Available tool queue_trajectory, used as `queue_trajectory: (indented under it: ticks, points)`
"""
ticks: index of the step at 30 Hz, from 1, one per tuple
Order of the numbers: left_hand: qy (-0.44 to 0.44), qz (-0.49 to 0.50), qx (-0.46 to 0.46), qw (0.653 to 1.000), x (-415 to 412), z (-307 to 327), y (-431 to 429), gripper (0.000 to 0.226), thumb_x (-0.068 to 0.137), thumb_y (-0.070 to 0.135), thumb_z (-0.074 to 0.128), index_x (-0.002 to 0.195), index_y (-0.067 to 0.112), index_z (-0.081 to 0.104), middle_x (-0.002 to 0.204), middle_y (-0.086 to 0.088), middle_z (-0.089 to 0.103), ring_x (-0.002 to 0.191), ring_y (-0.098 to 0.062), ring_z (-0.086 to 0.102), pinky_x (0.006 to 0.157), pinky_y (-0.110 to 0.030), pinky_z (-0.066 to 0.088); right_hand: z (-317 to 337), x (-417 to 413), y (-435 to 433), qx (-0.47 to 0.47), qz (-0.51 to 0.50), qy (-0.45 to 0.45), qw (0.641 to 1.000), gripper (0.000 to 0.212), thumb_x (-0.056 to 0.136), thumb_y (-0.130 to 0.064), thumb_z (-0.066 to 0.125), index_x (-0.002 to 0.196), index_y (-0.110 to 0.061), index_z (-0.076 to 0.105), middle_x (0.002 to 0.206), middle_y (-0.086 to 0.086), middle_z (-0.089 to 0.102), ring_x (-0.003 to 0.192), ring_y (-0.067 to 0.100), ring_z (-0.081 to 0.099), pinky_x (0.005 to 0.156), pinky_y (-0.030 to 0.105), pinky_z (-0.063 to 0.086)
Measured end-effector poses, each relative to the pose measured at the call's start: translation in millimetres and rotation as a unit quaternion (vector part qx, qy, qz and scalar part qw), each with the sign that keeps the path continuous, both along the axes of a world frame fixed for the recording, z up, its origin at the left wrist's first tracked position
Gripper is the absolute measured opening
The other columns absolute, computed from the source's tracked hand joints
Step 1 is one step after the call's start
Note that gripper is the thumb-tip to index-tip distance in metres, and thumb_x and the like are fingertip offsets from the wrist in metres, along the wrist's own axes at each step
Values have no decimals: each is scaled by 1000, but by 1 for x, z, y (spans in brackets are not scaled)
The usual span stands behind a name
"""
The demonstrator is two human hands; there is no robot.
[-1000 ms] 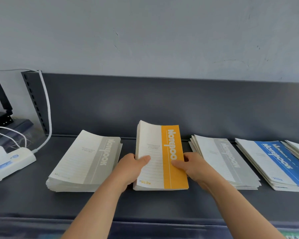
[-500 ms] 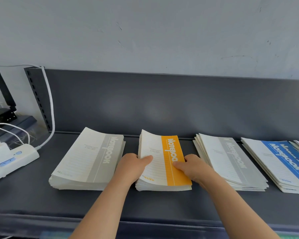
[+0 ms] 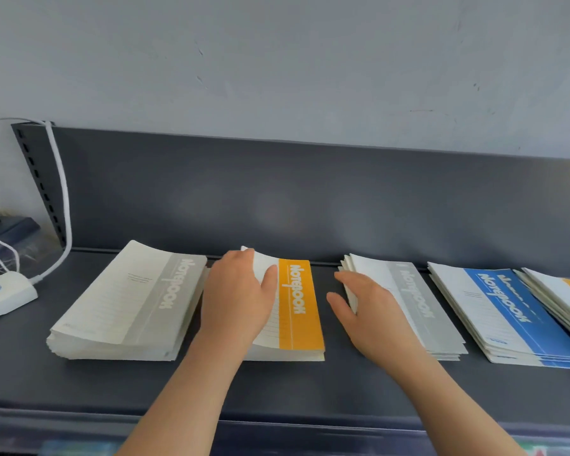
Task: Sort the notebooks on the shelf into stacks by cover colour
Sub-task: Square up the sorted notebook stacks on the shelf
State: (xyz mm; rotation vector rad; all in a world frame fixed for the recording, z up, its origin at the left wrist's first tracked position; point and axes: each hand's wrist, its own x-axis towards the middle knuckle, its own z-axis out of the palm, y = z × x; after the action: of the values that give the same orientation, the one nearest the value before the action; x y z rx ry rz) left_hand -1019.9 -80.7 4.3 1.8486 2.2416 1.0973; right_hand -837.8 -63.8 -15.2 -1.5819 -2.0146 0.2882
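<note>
Head view: a dark shelf (image 3: 310, 383) carries a row of notebook stacks, all lying flat with the covers up. My landmark is the orange stack (image 3: 298, 311), near the middle.

The left hand (image 3: 237, 304) lies flat on its white half, fingers straight and thumb spread toward the orange band, grasping nothing. I judge it is pressing the pile down to square it.

The right hand (image 3: 372, 317) hovers just right of the orange stack, fingers loose and spread, holding nothing. It overlaps the edge of the right grey stack (image 3: 418, 307); I cannot tell whether it touches.

Just left of the orange stack sits the thicker left grey stack (image 3: 129, 307). Further right come a blue stack (image 3: 507, 317) and an end stack (image 3: 566, 297), cut off by the frame, with orange on top. By my reckoning, the two grey piles and that end stack are not yet merged by colour.

Far left are a white power strip (image 3: 4, 294) and its cable (image 3: 61, 199).
</note>
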Motion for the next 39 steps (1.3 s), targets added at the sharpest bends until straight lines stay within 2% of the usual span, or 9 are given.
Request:
queue_trajectory:
  ticks: [2, 6, 14, 21, 27, 31, 33, 36, 39]
  points:
    - [4, -27, 10, 1000, 25, 4, -1, 50, 97, 43, 42, 140, 17, 42, 142, 0, 44, 131, -18, 38, 103, -30, 34, 3, 22, 0, 29, -10, -19, 999, 47, 95, -36, 46, 139, -20, 42, 145, -6, 42, 134, 11, 36, 106, 22, 27]
    - [18, -76, 0, 997, 70, -3, 7, 45, 95, 40, 45, 130, 12, 50, 130, -3, 52, 122, -20, 44, 96, -30, 36, 4, 74, 4, 28, -66, -61, 996, 49, 95, -37, 45, 140, -17, 40, 148, -4, 38, 135, 14, 35, 107, 26, 28]
    - [-3, -105, -156, 982, 145, -35, 43, 44, 92, 45, 49, 118, 9, 53, 115, -7, 59, 102, -23, 56, 73, -29, 43, -20, 130, 26, -89, -112, -29, 989, 30, 93, -34, 46, 114, -13, 51, 114, 4, 55, 89, 18, 50, 75, 28, 38]
    - [-220, -73, -202, 952, 162, -34, 61, 45, 92, 34, 57, 123, 3, 46, 115, -9, 57, 90, -21, 55, 55, -23, 36, -43, 134, 30, -130, -92, 23, 987, 37, 91, -37, 49, 116, -10, 46, 119, 4, 48, 97, 18, 46, 82, 27, 36]
    - [-415, -85, -244, 873, 162, -34, 66, 34, 91, 18, 59, 120, 2, 54, 108, -8, 63, 96, -25, 60, 79, -33, 48, -42, 138, 20, -118, -80, 69, 987, 44, 94, -35, 49, 128, -8, 42, 134, 3, 42, 118, 19, 44, 88, 22, 31]
    - [-461, -143, -222, 847, 158, -31, 52, 30, 93, 11, 55, 123, 6, 54, 116, -9, 65, 100, -25, 62, 85, -39, 52, -34, 142, 16, -115, -65, 192, 973, 47, 91, -33, 55, 132, -23, 35, 129, -9, 44, 114, 15, 45, 89, 24, 32]
    - [-472, -191, -179, 842, 151, -24, 42, 29, 92, 10, 56, 121, 15, 55, 114, -5, 67, 102, -23, 64, 91, -45, 52, -22, 143, 18, -111, -53, 304, 945, 32, 90, -32, 58, 113, -39, 37, 116, -20, 52, 98, 8, 54, 79, 25, 41]
    - [-413, -263, -110, 865, 139, -12, 30, 32, 93, 12, 55, 120, 27, 48, 112, 9, 65, 103, -10, 61, 89, -34, 51, -1, 148, 22, -44, -17, 424, 904, 31, 90, -20, 59, 113, -37, 48, 109, -13, 65, 93, 6, 65, 75, 28, 53]
    - [-371, -292, -114, 874, 133, -9, 25, 41, 95, 13, 52, 127, 34, 37, 117, 15, 59, 108, -6, 55, 91, -28, 44, 4, 147, 20, 1, 12, 416, 909, 31, 90, -15, 58, 113, -32, 47, 109, -13, 64, 100, 7, 63, 84, 34, 52]
